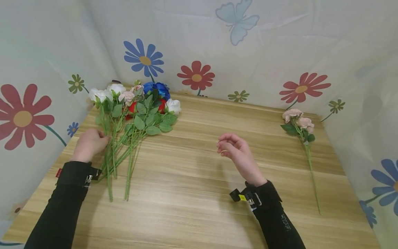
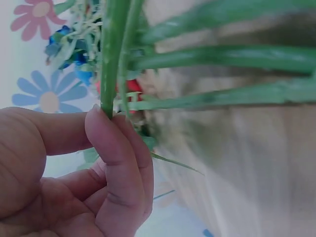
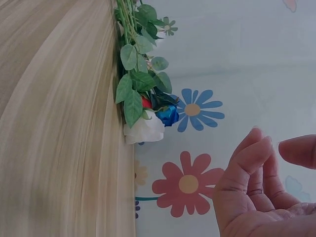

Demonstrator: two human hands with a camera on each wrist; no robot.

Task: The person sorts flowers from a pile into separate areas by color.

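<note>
At the left of the head view, my left hand (image 1: 90,143) is beside a bunch of artificial flowers. Its thumb and fingertips pinch a green flower stem (image 2: 112,54), seen close in the left wrist view. That stem appears to run up toward the leftmost white rose (image 1: 99,95). Other stems lie crossed beside it, bearing a blue flower (image 1: 157,90), red blooms (image 1: 132,108), pale pink flowers (image 1: 127,97) and another white rose (image 1: 173,106). Over the middle of the table, my right hand (image 1: 237,154) holds nothing; its fingers are loosely bent, with the thumb apart from them in the right wrist view.
A separate pink flower stem (image 1: 306,123) lies on the right side of the wooden table (image 1: 186,200). A white cloth (image 1: 264,65) printed with flowers and a butterfly stands behind the table and along both sides.
</note>
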